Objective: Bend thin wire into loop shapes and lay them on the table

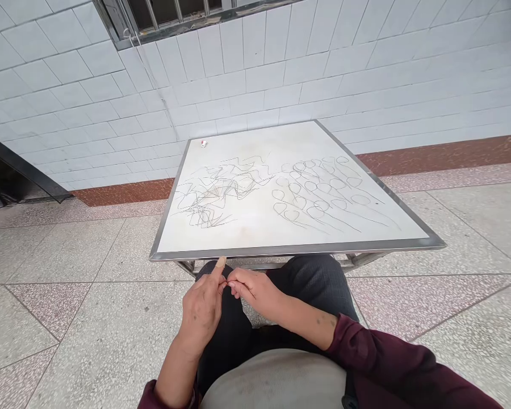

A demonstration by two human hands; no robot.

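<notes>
Over my lap, just below the near edge of the table (255, 251), my two hands meet. My left hand (201, 307) has one finger stretched up toward the table edge, while its other fingers curl in by the right fingertips. From the right side, my right hand (258, 291) pinches at the same spot with its fingers bent. A tiny dark, thin thing seems to lie between the two sets of fingertips, too small to name. Dark scribbled lines and loops (310, 190) cover much of the white tabletop.
A small white and red object (204, 144) lies at the table's far left corner. Behind the table stands a white tiled wall (264, 74) with a barred window (174, 14). Speckled floor (97, 335) surrounds my legs (319, 278), whose knees reach the table's near edge.
</notes>
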